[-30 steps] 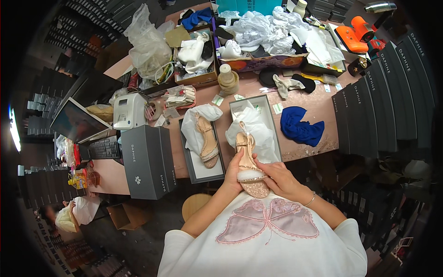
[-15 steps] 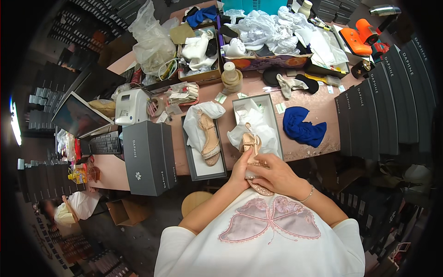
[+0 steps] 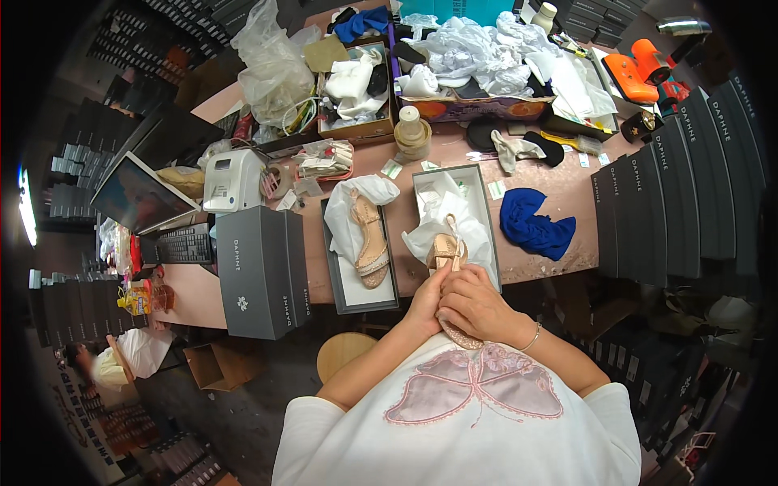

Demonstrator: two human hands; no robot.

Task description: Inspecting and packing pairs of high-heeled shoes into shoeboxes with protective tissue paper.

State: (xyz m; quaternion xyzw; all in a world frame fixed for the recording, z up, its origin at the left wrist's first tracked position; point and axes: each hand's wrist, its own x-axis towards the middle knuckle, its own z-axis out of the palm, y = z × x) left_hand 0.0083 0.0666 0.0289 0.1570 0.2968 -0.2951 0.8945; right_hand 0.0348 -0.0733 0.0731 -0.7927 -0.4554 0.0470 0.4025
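Observation:
Close to my chest I hold a glittery rose-gold sandal (image 3: 460,334), its toe pointing toward me. My left hand (image 3: 425,306) is closed round its left side, the thumb up by the strap. Across the middle of the sandal lies my right hand (image 3: 480,304), fingers curled against it and hiding much of the upper. Just beyond, white tissue paper (image 3: 438,201) fills an open grey shoebox part (image 3: 489,212). Left of that, a matching sandal (image 3: 372,239) rests on tissue in a second grey box part (image 3: 336,271).
A blue cloth (image 3: 535,223) lies right of the boxes, before stacked grey shoeboxes (image 3: 648,198). A closed grey shoebox (image 3: 251,275) stands left, near a label printer (image 3: 231,182) and keyboard (image 3: 185,245). Behind are a bottle (image 3: 412,138) and a carton of crumpled paper (image 3: 470,109).
My right hand has shifted up and left along the sandal, its fingers now curled in closer to my left hand. The view has moved slightly.

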